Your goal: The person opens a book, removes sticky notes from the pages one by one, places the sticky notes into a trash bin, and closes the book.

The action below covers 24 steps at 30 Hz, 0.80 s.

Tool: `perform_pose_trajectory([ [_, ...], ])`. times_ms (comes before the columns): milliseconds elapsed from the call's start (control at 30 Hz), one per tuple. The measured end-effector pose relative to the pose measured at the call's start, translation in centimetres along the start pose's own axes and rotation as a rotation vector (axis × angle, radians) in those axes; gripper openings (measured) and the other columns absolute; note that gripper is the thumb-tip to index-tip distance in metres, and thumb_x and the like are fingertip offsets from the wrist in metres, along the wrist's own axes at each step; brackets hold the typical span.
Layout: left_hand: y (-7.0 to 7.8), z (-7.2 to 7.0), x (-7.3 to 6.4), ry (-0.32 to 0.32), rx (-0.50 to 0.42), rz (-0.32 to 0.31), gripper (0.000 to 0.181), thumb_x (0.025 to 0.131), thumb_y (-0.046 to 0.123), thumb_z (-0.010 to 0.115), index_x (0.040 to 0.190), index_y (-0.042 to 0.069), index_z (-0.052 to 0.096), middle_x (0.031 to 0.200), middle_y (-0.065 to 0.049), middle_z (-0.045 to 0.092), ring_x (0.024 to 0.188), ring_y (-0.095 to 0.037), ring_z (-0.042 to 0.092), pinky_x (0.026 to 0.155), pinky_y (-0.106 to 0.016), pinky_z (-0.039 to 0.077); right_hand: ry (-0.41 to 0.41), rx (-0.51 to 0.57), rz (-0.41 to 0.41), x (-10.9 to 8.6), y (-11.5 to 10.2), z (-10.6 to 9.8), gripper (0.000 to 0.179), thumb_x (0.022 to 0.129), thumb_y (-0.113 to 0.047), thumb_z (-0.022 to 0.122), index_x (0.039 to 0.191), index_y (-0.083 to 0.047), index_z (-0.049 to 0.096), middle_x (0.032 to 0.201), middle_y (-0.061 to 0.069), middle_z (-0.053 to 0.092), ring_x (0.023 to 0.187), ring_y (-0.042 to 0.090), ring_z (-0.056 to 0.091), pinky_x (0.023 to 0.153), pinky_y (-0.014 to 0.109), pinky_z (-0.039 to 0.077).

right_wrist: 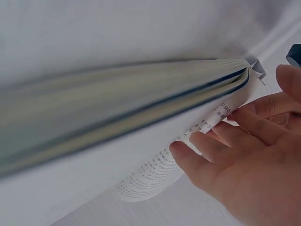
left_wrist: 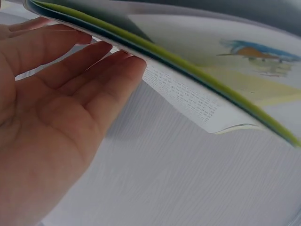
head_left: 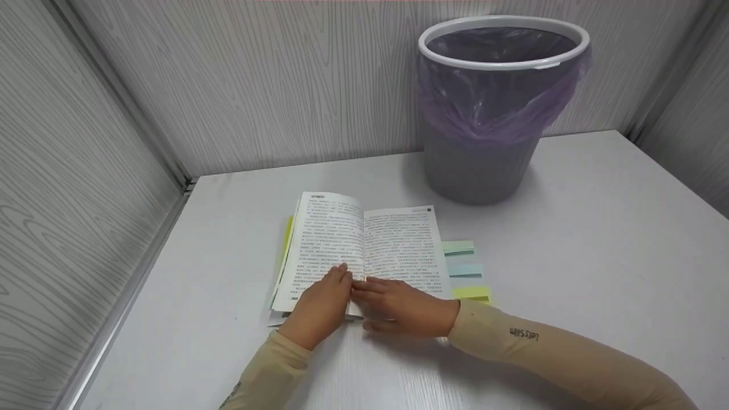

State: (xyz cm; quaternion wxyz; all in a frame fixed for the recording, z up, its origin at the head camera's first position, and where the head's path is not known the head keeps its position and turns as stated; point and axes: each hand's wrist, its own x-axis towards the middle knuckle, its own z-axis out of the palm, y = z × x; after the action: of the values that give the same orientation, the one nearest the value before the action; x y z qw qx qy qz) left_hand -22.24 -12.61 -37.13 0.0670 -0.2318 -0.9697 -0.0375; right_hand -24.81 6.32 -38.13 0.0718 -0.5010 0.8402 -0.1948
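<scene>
A book [head_left: 404,245] lies spread on the white table, printed text on both pages. My left hand [head_left: 322,302] rests on the lower part of the left page, its fingers extended beside the centre fold. From the other side, my right hand [head_left: 407,307] lies flat across the lower right page, fingertips pointing at the fold and close to the left hand. In the left wrist view, extended fingers [left_wrist: 120,77] touch the printed page. Straight fingers [right_wrist: 202,160] also lie against the print in the right wrist view, under the blurred book edge [right_wrist: 122,113].
Light green [head_left: 457,247], pale blue [head_left: 464,270] and yellow [head_left: 471,292] paper strips stick out beyond the book's right edge. A yellow-green edge [head_left: 287,232] shows at its left. Behind, a grey bin [head_left: 481,171] with a purple bag [head_left: 484,114] stands near the wood-grain back wall [head_left: 285,74].
</scene>
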Motion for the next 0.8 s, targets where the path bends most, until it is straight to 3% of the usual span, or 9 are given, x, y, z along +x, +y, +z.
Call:
perform_pose_trajectory([
  [167,0.1,0.1,-0.1,-0.001,0.013,0.003,0.032,0.09,-0.004,0.059,0.121,-0.013,0.054,0.13,-0.027,0.054,0.117,-0.036,0.057,0.086,-0.043,0.053,0.011,0.039,-0.021,-0.8,0.4,-0.4,0.051,0.099,-0.025,0.056,0.142,0.0,0.044,0.151,0.013,0.037,0.14,0.034,0.031,0.114,0.045,0.026],
  [233,0.1,0.1,-0.1,-0.008,0.019,0.0,0.033,0.09,-0.005,0.058,0.121,-0.014,0.053,0.129,-0.027,0.054,0.117,-0.036,0.057,0.086,-0.043,0.053,0.019,0.056,0.006,-1.2,0.6,-0.8,0.05,0.098,-0.025,0.057,0.141,-0.001,0.046,0.15,0.013,0.039,0.14,0.033,0.031,0.113,0.045,0.027],
  [333,0.2,0.2,-0.1,-0.037,0.02,-0.021,0.035,0.091,-0.004,0.057,0.124,-0.015,0.052,0.131,-0.027,0.053,0.118,-0.036,0.056,0.088,-0.043,0.052,0.048,0.088,0.095,-1.8,1.1,-1.5,0.051,0.098,-0.025,0.058,0.141,-0.002,0.045,0.148,0.013,0.041,0.139,0.03,0.034,0.112,0.044,0.029],
  [567,0.1,0.3,-0.2,-0.073,0.003,-0.038,0.038,0.092,-0.004,0.057,0.126,-0.016,0.049,0.133,-0.029,0.05,0.122,-0.036,0.053,0.093,-0.042,0.049,0.2,0.141,0.25,-3.7,3.0,-3.1,0.05,0.097,-0.019,0.059,0.137,0.008,0.045,0.139,0.021,0.049,0.131,0.033,0.044,0.107,0.046,0.036],
  [800,0.5,0.2,0.1,-0.124,-0.004,-0.068,0.039,0.094,-0.003,0.054,0.131,-0.016,0.046,0.138,-0.029,0.046,0.127,-0.037,0.048,0.098,-0.044,0.046,0.284,0.272,0.544,-5.4,6.2,-5.0,0.046,0.098,-0.006,0.051,0.14,0.01,0.039,0.141,0.027,0.045,0.132,0.039,0.042,0.105,0.053,0.036],
])
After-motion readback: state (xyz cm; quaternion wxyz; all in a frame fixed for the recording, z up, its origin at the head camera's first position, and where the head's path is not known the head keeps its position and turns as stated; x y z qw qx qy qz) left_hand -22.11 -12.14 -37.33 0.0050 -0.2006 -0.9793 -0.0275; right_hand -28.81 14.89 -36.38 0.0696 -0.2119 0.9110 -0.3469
